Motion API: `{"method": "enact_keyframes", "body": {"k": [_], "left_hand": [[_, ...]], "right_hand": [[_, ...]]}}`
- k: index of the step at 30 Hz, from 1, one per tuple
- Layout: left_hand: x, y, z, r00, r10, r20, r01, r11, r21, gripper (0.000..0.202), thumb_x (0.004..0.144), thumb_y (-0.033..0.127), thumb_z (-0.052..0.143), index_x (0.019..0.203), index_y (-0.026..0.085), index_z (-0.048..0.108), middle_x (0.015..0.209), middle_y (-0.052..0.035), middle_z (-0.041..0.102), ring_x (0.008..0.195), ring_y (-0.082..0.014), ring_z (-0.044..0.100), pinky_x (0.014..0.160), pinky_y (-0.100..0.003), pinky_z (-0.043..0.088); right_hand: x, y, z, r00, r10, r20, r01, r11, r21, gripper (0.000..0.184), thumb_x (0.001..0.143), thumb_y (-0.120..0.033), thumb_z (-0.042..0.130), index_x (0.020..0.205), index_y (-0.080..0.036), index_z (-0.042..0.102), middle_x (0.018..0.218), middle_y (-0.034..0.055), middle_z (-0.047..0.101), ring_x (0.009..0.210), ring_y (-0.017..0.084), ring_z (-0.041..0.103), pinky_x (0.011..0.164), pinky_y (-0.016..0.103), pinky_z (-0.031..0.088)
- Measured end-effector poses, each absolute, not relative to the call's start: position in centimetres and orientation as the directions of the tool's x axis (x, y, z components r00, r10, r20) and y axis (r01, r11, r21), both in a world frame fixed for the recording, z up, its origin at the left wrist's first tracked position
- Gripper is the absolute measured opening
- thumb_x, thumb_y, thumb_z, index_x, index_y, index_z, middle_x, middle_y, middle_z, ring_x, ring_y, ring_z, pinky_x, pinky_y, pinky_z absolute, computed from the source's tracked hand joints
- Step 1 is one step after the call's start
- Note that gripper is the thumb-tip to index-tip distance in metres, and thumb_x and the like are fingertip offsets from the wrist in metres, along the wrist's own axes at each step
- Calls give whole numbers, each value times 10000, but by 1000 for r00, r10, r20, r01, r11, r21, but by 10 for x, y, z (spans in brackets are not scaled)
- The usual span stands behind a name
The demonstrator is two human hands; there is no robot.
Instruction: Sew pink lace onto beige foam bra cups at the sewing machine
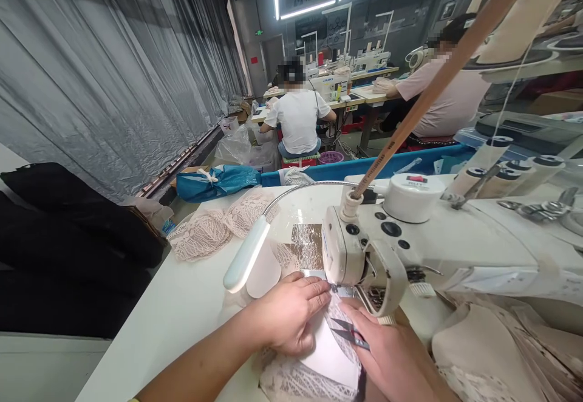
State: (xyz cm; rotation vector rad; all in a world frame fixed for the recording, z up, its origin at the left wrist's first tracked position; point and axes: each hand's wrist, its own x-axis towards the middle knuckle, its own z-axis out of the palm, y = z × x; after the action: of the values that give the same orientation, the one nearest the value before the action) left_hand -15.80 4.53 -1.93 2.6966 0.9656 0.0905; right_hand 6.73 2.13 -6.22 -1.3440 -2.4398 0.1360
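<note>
Looming largest, the sewing machine (pixel 341 253) has the lace piece (pixel 310 384) at its needle end; the left hand (pixel 294 311) presses it, fingers outstretched, clasping nothing, while the right hand (pixel 382 344) curls around snips (pixel 356 335), whose parted blades (pixel 343 334) could nick lace if that hand drifts.

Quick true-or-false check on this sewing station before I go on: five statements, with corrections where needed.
1. The right hand holds the thread snips. True.
2. The left hand is raised well above the white piece. False: it rests on it.
3. The gooseneck lamp's head appears left of the sewing machine's head. True.
4. The thread cones appear at the picture's far left. False: they stand at the right.
5. The co-worker in the white shirt sits with their back to the camera. True.
</note>
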Motion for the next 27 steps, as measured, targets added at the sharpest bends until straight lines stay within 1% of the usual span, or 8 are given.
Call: {"method": "enact_keyframes", "body": {"k": [2,6,11,16,18,20,24,27], "left_hand": [[-158,48,-18,781,623,-42,608,-744,276,693,701,302,505,1361,94,458,1400,-142,482,1249,-283,475,1115,-426,277],[-158,52,-15,786,617,-49,604,-747,279,685,698,294,504,1359,117,468,1395,-124,492,1266,-269,462,1129,-427,251],[-161,51,-19,789,612,-54,602,-752,268,671,735,302,485,1379,117,450,1395,-127,493,1267,-265,467,1145,-439,218],[-158,52,-19,793,606,-68,604,-767,215,665,727,287,512,1358,80,470,1373,-151,511,1230,-280,504,1156,-436,197],[-157,53,-17,791,607,-79,610,-769,193,660,721,277,527,1351,86,474,1361,-146,523,1210,-279,520,1157,-447,193],[-158,53,-15,792,605,-82,609,-774,170,629,738,270,535,1343,106,480,1358,-135,527,1215,-281,511,1151,-473,195],[-156,48,-16,767,640,34,636,-767,91,419,852,195,474,1256,112,550,1318,-144,551,1277,-295,438,1128,-502,213],[-149,37,-20,738,657,151,643,-754,137,335,887,160,436,1180,104,588,1274,-142,576,1236,-266,471,1097,-442,284]], "right_hand": [[67,20,-63,-484,833,268,800,546,-251,429,723,-61,457,1030,-268,672,892,45,745,629,205,649,524,300,521],[66,20,-68,-470,837,280,806,536,-251,410,748,-74,457,1042,-260,674,960,62,740,615,200,649,513,301,520],[64,19,-72,-460,845,273,824,521,-225,429,708,-65,469,1027,-258,681,1001,63,739,664,208,672,526,293,528],[61,20,-63,-456,840,295,833,519,-190,440,664,-43,484,991,-250,693,953,49,755,653,201,682,545,282,544],[62,20,-59,-473,835,282,822,533,-201,441,642,-36,490,963,-252,702,916,36,762,646,194,688,543,266,548],[64,21,-58,-498,828,257,800,553,-234,471,648,-29,476,994,-260,698,903,21,763,649,178,695,541,239,546],[69,22,-64,-529,817,228,761,576,-299,560,679,-28,425,1128,-271,656,951,21,756,696,166,705,588,235,550],[71,22,-66,-551,798,243,747,602,-284,562,700,-46,395,1164,-230,653,929,46,755,709,193,709,589,275,553]]}}
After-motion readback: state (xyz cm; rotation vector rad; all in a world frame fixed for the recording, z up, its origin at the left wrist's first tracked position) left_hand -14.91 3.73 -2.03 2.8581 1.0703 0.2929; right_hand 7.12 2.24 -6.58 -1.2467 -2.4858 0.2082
